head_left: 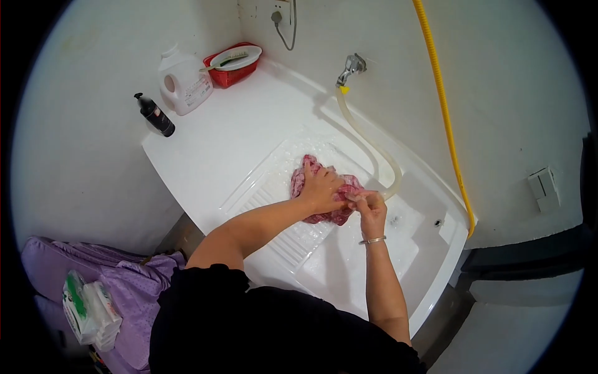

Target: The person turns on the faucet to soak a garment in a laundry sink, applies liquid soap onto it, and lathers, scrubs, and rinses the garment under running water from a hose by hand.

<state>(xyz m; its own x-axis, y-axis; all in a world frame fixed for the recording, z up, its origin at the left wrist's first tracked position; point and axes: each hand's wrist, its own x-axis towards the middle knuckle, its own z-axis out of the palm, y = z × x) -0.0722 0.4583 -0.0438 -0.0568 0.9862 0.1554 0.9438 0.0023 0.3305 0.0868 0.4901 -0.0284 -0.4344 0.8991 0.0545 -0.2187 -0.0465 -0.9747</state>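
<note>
A wet, crumpled red-and-white cloth (314, 218) lies on the ribbed washboard (283, 246) of the white sink, partly over the basin's edge. My left hand (322, 190) lies on the cloth with its fingers spread, pressing it down. At the cloth's right side, my right hand (370, 204) has its fingers closed in a pinch on a fold of it. A bracelet (374, 240) circles my right wrist. Water and some suds show around the cloth.
A hose (355, 124) runs from the wall tap (351, 68) into the basin. On the counter stand a black pump bottle (156, 116), a large jug (184, 84) and a red basin (232, 76). A yellow hose (443, 106) hangs at right. Purple fabric (131, 290) lies lower left.
</note>
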